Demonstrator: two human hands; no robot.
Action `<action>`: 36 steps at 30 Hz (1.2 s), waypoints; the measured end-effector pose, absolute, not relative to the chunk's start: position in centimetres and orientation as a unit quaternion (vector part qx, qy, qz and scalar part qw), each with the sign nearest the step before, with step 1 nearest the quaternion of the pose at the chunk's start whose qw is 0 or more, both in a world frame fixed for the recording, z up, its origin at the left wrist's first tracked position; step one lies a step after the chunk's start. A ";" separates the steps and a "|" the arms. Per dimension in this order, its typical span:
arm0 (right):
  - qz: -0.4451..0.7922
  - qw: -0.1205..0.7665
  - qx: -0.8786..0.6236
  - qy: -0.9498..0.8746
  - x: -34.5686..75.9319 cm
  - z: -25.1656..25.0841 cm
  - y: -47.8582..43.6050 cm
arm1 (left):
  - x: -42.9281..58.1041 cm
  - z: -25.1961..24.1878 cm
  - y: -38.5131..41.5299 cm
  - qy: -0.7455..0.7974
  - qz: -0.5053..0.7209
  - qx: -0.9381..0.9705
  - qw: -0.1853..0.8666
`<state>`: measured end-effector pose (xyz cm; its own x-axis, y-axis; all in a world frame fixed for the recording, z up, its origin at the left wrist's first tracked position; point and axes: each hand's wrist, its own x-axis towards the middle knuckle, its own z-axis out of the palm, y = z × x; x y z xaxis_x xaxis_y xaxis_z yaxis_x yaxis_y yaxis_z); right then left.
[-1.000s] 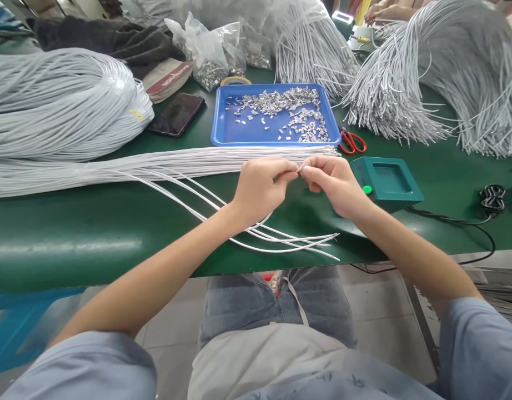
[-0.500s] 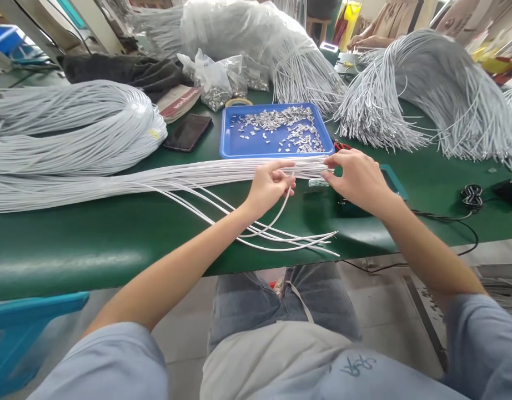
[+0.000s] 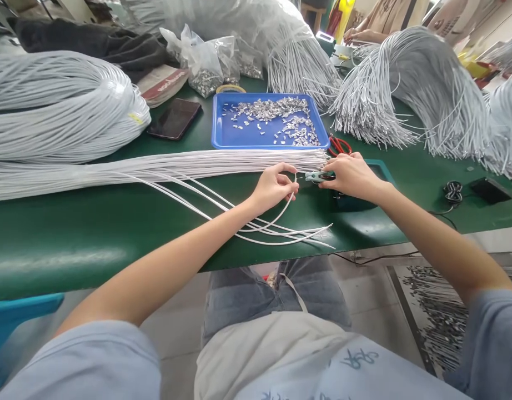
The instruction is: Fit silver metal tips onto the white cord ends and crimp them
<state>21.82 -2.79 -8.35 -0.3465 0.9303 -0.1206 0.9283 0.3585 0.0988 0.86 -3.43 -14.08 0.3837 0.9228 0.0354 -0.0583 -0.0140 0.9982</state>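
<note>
Wire (image 3: 287, 206): your left hand (image 3: 276, 187) pinches near its end; right hand (image 3: 356, 176) holds a tool (image 3: 315, 176). Pinch firmly, end straight.

Nothing reads with certainty: the white letters on the red band of the flat packet (image 3: 163, 85) are too blurred, and the dark, script-like marks on the wearer's pale garment (image 3: 314, 364) are illegible.

The right hand (image 3: 351, 175), whose fingertips had met those of the left hand (image 3: 276, 186), separated from it and gripped a pale-green tool (image 3: 315, 176). The tool's tip came near the end of the held white wire (image 3: 287, 205).
</note>
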 end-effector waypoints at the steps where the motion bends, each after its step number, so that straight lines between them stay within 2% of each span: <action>1: 0.005 0.075 0.565 0.822 21.8 -8.4 -2.8 | 0.9 -14.1 -3.4 0.375 0.402 0.585 0.597; 17: -0.005 0.075 0.567 0.820 19.8 -8.4 -3.3 | 1.4 -14.7 -3.1 0.425 0.374 0.612 0.552; 23: -0.063 -0.014 0.564 0.823 21.3 -9.0 -2.6 | 1.4 -14.9 -3.1 0.418 0.379 0.608 0.558; 26: -0.052 -0.062 0.592 0.802 21.8 -9.2 -2.5 | 1.2 -14.7 -3.2 0.415 0.377 0.605 0.565; 33: -0.056 -0.071 0.619 0.780 22.5 -9.3 -2.2 | 0.8 -14.6 -3.4 0.396 0.391 0.600 0.575; 36: -0.069 -0.128 0.629 0.764 23.7 -9.5 -1.9 | 1.0 -14.8 -3.5 0.374 0.394 0.624 0.563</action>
<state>23.69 -1.86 -9.46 -0.1760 0.9784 0.1079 0.9431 0.1991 -0.2664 1.01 -3.52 -14.84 0.4108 0.9090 0.0702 0.0235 -0.0876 0.9959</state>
